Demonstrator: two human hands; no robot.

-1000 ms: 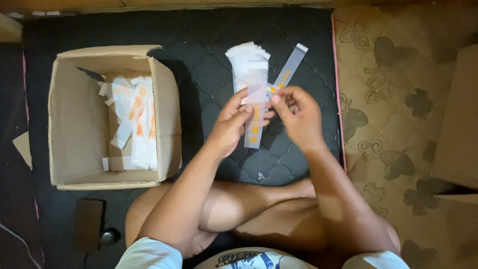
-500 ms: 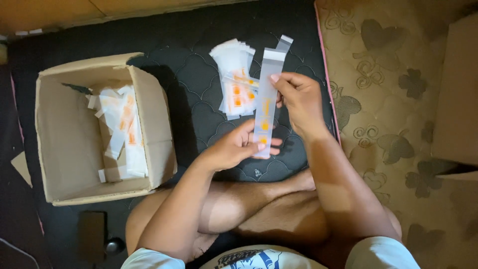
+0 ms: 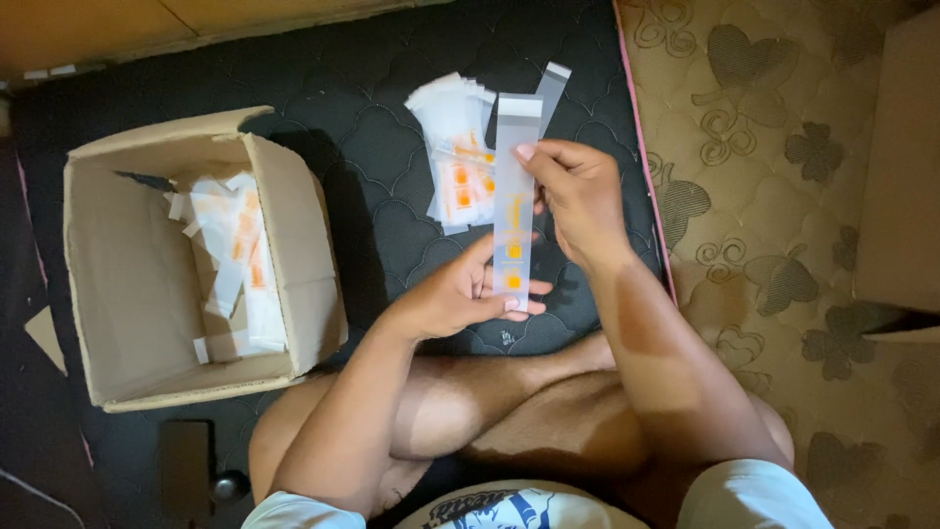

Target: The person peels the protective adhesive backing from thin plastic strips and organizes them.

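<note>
I hold a long narrow clear plastic sleeve with orange marks (image 3: 514, 201) upright above a black quilted mat (image 3: 372, 147). My right hand (image 3: 578, 201) pinches its upper half at the right edge. My left hand (image 3: 460, 294) grips its bottom end from the left. Behind the sleeve lies a stack of white and orange packets (image 3: 455, 147) on the mat, with another long sleeve (image 3: 551, 88) beside it.
An open cardboard box (image 3: 117, 264) at the left holds several white and orange packets (image 3: 240, 260). A beige patterned mattress (image 3: 783, 196) lies at the right, with a brown box (image 3: 901, 167) on it. A dark phone (image 3: 184, 468) rests by my left knee.
My hands have slid apart along the sleeve: the left went down to its bottom end, the right stayed high. The sleeve now stands stretched out lengthwise.
</note>
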